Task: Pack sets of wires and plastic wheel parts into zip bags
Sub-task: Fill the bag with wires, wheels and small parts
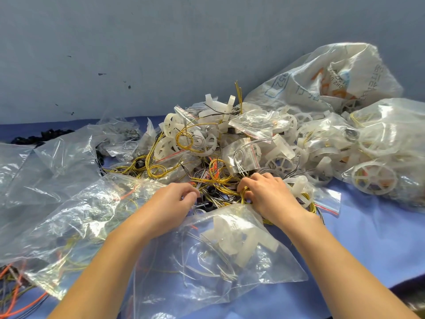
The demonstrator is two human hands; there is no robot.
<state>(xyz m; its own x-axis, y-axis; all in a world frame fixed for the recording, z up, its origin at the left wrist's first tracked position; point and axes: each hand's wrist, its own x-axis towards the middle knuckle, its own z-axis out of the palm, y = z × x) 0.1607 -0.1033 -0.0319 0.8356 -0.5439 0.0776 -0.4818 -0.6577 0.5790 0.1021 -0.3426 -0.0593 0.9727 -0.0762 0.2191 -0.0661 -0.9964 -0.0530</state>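
Two hands work near the middle of the blue surface (379,238), apart from each other. The left hand (177,201) pinches thin strands at the near side of the wires (216,178). The right hand (269,192) curls its fingers round a yellow loop of the same tangle. The wires are yellow, grey, black and orange, too many to count, and they are heaped with dozens of white plastic wheels (184,139) toward the far edge.

One clear bag (230,261) lies between the forearms at the near edge, holding white plastic pieces and grey wires. A second, larger bag (80,215) on the left holds orange and yellow wires. A third, the wheel bag (379,146), sits at the right edge, full of wheels and wires. One woven sack (322,72) sits in the far right corner. At least four small zip bags (253,125) with red strips lie on the heap. Crumpled clear bags (46,157) lie along the left edge, with black parts (41,135) behind them. A spotted grey-blue wall (161,42) rises behind the surface.
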